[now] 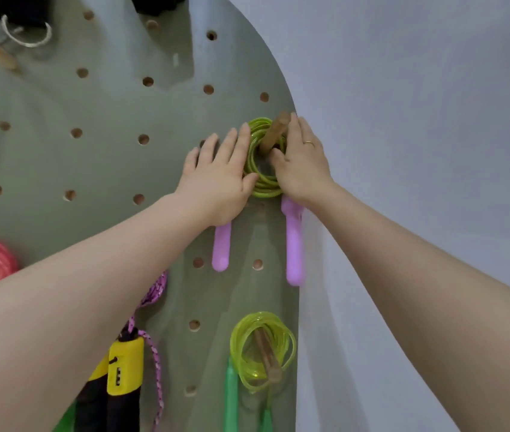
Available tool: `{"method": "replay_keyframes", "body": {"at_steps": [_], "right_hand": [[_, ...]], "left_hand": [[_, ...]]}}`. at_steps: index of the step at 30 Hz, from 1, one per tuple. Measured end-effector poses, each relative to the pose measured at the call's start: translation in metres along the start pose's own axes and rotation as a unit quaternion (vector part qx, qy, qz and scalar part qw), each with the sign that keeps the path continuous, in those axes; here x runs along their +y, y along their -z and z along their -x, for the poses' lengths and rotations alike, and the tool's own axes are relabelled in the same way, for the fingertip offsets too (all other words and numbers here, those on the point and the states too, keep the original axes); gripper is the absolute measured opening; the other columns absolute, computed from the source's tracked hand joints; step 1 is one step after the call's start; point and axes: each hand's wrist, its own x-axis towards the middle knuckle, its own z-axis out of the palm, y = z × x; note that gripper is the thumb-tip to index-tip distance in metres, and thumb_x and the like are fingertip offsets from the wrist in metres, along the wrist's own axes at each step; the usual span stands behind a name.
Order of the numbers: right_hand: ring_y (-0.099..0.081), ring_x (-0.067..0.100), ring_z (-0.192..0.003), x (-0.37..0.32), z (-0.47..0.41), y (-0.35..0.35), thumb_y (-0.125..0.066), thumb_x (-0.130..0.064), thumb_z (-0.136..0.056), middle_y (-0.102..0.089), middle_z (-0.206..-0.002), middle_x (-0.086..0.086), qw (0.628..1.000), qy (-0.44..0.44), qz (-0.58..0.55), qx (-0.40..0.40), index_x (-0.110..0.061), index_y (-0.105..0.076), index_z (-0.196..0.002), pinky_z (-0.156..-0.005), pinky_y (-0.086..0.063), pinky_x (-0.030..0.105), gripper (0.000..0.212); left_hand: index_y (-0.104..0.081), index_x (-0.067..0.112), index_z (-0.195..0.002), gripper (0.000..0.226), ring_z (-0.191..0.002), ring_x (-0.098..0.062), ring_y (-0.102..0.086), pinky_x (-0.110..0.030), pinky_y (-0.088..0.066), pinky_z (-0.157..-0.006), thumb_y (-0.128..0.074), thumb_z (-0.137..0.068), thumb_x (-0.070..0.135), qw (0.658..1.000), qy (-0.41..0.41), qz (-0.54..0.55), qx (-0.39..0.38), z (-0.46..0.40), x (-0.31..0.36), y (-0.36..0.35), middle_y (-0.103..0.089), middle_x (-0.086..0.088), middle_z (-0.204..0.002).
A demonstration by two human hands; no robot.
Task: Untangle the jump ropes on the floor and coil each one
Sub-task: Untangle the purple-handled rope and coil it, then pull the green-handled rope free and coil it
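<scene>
Both hands, left hand point(219, 179) and right hand point(302, 163), press flat-fingered, grips apart, seating the coiled green rope point(261, 185) on the wooden peg point(274, 132) at frame centre; next, release gently.

This looks like a home exercise corner: a grey-green pegboard point(107, 157) on a plain pale wall point(418, 120) holds coiled jump ropes on wooden pegs point(274, 134), plus black straps with metal rings point(26, 32) hanging near the top.
</scene>
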Motion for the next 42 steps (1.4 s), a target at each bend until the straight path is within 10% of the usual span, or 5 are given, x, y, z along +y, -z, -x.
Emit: {"method": "replay_keyframes", "body": {"at_steps": [10, 21, 27, 34, 42], "right_hand": [[-0.042, 0.028, -0.124, -0.097, 0.172, -0.004, -0.041, -0.015, -0.083, -0.047, -0.134, 0.01, 0.975, 0.059, -0.166, 0.133, -0.008, -0.06, -0.108, -0.104, -0.034, 0.039, 0.032], [-0.058, 0.022, -0.089, -0.379, 0.42, -0.053, -0.039, -0.011, -0.083, -0.059, -0.101, 0.003, 0.882, 0.184, -0.36, -0.243, -0.009, -0.065, -0.086, -0.076, -0.048, 0.039, 0.026], [-0.056, 0.025, -0.098, -0.537, 0.586, -0.076, -0.043, -0.007, -0.092, -0.062, -0.106, 0.007, 0.708, 0.314, -0.34, -0.533, -0.011, -0.063, -0.104, -0.086, -0.045, 0.034, 0.024], [-0.052, 0.011, -0.095, -0.669, 0.747, -0.068, -0.04, -0.022, -0.099, -0.06, -0.116, -0.002, 0.41, 0.54, -0.26, -0.687, -0.018, -0.06, -0.114, -0.078, -0.037, 0.024, 0.025], [-0.05, 0.018, -0.087, -0.774, 0.848, -0.031, -0.042, -0.016, -0.094, -0.063, -0.103, 0.005, 0.284, 0.63, -0.22, -0.688, -0.004, -0.061, -0.102, -0.073, -0.037, 0.028, 0.024]], "left_hand": [[-0.064, 0.005, -0.104, 0.045, -0.105, -0.036, -0.057, -0.047, -0.051, -0.083, -0.037, -0.081, 0.032, 0.989, -0.131, 0.045, 0.047, 0.173, -0.061, 0.089, -0.062, -0.014, -0.112], [-0.067, 0.016, -0.083, 0.038, -0.082, -0.022, -0.066, -0.028, -0.051, -0.059, -0.033, -0.081, 0.032, 0.964, 0.108, -0.007, -0.242, 0.563, -0.212, 0.221, -0.063, 0.0, -0.104], [-0.048, 0.017, -0.129, 0.036, -0.11, -0.025, -0.054, -0.035, -0.045, -0.087, -0.044, -0.093, 0.02, 0.829, 0.382, -0.063, -0.402, 0.796, -0.245, 0.345, -0.041, -0.003, -0.133], [-0.059, 0.01, -0.11, 0.026, -0.105, -0.029, -0.056, -0.032, -0.042, -0.08, -0.049, -0.086, 0.013, 0.667, 0.649, -0.066, -0.36, 0.97, -0.22, 0.464, -0.061, -0.009, -0.112], [-0.059, 0.011, -0.111, 0.024, -0.079, -0.021, -0.066, -0.025, -0.044, -0.071, -0.047, -0.091, 0.012, 0.483, 0.85, -0.069, -0.198, 1.063, -0.169, 0.555, -0.068, -0.005, -0.101]]}}
